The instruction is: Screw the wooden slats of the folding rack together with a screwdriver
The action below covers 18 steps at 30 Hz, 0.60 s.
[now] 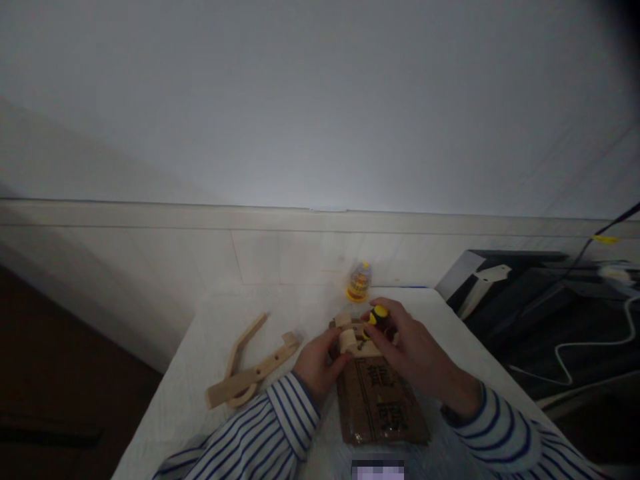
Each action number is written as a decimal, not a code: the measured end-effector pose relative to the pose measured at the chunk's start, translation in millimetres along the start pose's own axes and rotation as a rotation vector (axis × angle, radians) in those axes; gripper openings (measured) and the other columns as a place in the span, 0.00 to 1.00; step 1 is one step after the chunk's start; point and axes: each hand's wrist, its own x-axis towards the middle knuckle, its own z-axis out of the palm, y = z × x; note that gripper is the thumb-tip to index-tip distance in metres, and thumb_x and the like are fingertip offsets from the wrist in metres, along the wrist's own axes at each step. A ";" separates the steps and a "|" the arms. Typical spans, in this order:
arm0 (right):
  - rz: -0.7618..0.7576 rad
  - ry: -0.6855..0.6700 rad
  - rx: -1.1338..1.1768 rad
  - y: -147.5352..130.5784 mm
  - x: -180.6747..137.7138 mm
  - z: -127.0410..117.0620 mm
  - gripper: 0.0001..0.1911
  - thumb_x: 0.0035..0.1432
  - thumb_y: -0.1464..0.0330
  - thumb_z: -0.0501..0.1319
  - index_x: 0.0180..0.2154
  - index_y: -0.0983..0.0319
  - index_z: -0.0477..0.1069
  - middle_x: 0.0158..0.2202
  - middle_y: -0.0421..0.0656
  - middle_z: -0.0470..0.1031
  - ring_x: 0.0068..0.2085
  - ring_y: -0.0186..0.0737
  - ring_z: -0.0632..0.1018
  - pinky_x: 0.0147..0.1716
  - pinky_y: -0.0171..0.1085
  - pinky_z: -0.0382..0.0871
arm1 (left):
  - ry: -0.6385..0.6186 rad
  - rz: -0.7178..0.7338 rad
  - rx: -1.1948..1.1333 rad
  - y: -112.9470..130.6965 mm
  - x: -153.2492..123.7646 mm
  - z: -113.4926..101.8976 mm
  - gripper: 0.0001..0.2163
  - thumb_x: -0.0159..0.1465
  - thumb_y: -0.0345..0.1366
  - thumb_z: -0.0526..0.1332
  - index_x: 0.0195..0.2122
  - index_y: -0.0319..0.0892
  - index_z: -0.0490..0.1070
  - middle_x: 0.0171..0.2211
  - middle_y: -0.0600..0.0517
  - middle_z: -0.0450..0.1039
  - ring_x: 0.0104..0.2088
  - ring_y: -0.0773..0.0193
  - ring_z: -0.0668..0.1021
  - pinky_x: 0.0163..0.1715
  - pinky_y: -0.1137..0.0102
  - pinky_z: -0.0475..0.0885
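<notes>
My left hand (318, 363) grips a small pale wooden piece (346, 338) at the far end of a brown board with dark characters (379, 402). My right hand (407, 347) is closed round a short screwdriver with a yellow and black handle (377, 316), its tip pointing at that wooden piece. Both sleeves are white with blue stripes. The hands hide where the wooden piece meets the board.
A forked wooden part (250, 367) lies left of my hands on the white table (200, 347). A small yellow bit holder (359, 283) stands behind them near the wall. Dark equipment (525, 300) with white cables sits to the right; the table's left edge drops to a dark floor.
</notes>
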 end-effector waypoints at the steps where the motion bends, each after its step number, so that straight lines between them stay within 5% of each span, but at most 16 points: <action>1: 0.002 0.002 0.012 0.3 -0.1 0.6 0.20 0.60 0.58 0.51 0.51 0.61 0.57 0.27 0.43 0.73 0.26 0.41 0.75 0.24 0.39 0.67 | 0.000 0.003 -0.005 0.1 0.0 -0.1 0.18 0.57 0.35 0.59 0.50 0.41 0.65 0.39 0.49 0.74 0.36 0.61 0.74 0.38 0.68 0.69; 7: -0.037 -0.030 0.035 0.5 -0.2 -1.0 0.23 0.62 0.60 0.49 0.57 0.58 0.52 0.34 0.46 0.74 0.29 0.41 0.76 0.26 0.40 0.69 | 0.016 0.010 -0.007 -1.4 -0.1 0.2 0.18 0.57 0.36 0.60 0.49 0.40 0.65 0.41 0.47 0.74 0.36 0.60 0.75 0.39 0.67 0.69; 18: -0.072 -0.077 -0.039 -2.2 -0.7 -4.0 0.24 0.61 0.64 0.49 0.58 0.59 0.51 0.28 0.42 0.73 0.24 0.39 0.74 0.27 0.40 0.67 | 0.014 0.050 0.000 -4.6 -0.1 1.6 0.18 0.58 0.35 0.59 0.50 0.42 0.65 0.36 0.51 0.74 0.34 0.63 0.74 0.35 0.70 0.69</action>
